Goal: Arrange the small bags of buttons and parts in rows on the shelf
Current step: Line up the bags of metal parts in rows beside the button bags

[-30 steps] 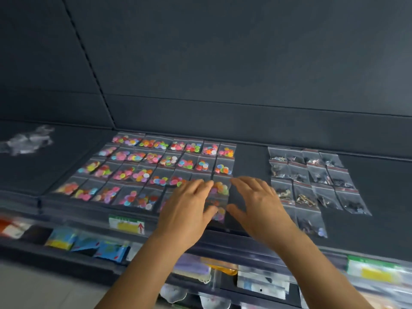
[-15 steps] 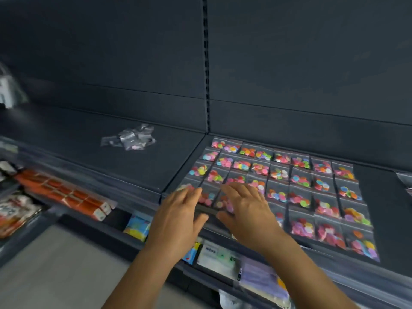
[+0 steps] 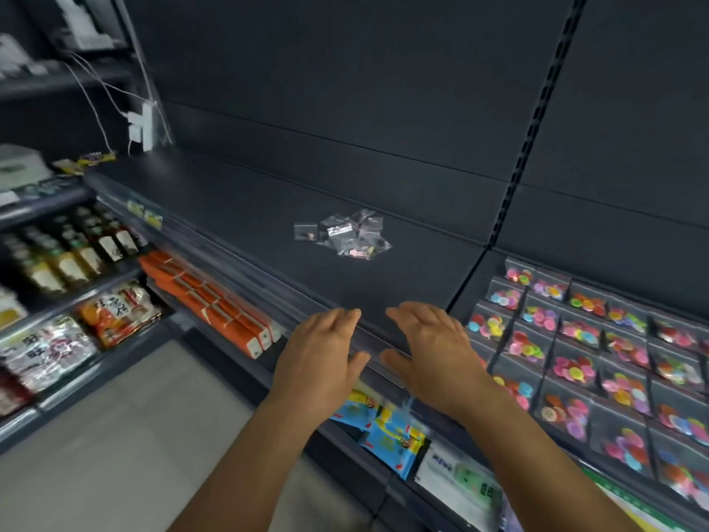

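Observation:
A loose heap of small clear bags of parts (image 3: pixel 342 233) lies on the dark shelf (image 3: pixel 238 209), well behind both hands. Rows of clear bags of coloured buttons (image 3: pixel 583 339) cover the shelf section at the right. My left hand (image 3: pixel 320 351) and my right hand (image 3: pixel 433 347) hover side by side over the shelf's front edge, palms down, fingers straight, holding nothing. The right hand is just left of the nearest button bags.
Orange packets (image 3: pixel 215 305) and blue packets (image 3: pixel 387 428) fill the shelf below. Bottles (image 3: pixel 73 251) and snack bags (image 3: pixel 119 312) stand on the unit at the left. A white power strip with cables (image 3: pixel 144 126) hangs at the back left.
The view has swung left. Both hands have left the button bags and moved left to the front edge of the neighbouring shelf section, where the loose heap lies.

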